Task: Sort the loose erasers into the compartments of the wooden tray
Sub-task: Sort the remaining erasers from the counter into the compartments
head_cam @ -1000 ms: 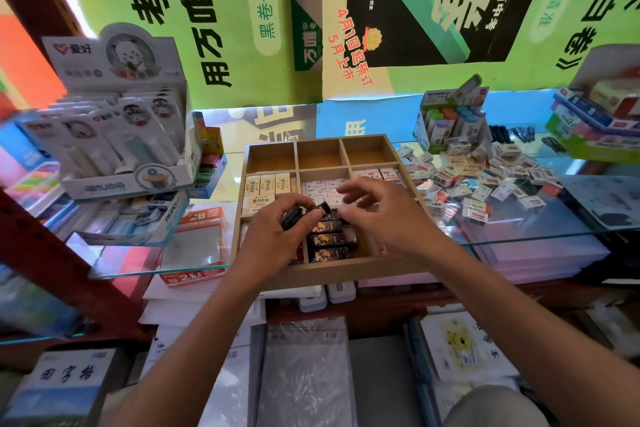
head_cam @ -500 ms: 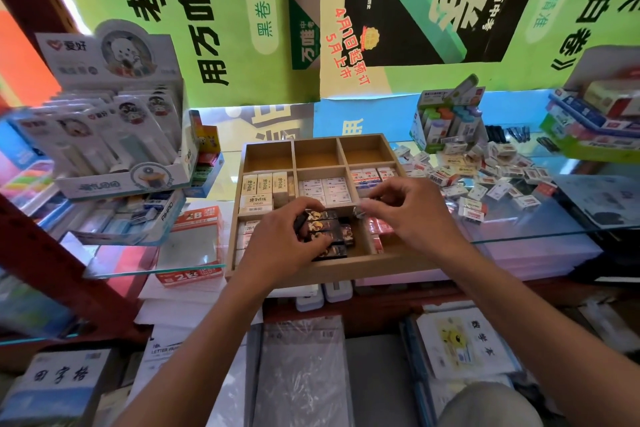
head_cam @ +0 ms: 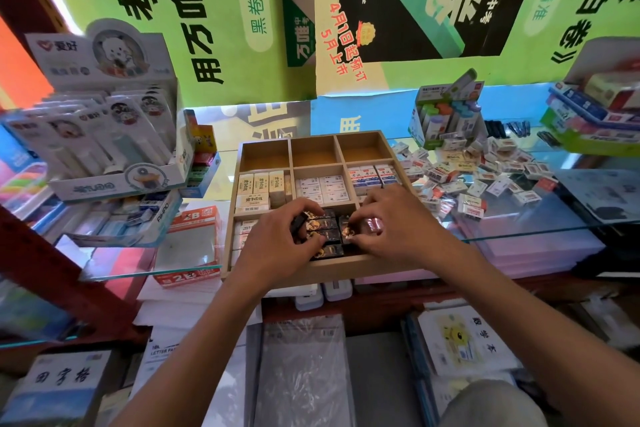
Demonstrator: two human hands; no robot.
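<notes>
Erasers, black ones with gold print (head_cam: pixel 320 234), lie packed in the near middle compartment of the wooden tray (head_cam: pixel 311 272), under both hands. The left hand (head_cam: pixel 277 246) curls its fingers round one black eraser at the left edge of that stack. The right hand (head_cam: pixel 398 225) pinches another black eraser at the stack's right side. Behind them, cream erasers (head_cam: pixel 259 189) and white erasers (head_cam: pixel 322 187) fill the middle row; the far row is bare wood. Right of the tray, a heap of loose erasers (head_cam: pixel 474 173) sprawls on the glass shelf (head_cam: pixel 536 218).
</notes>
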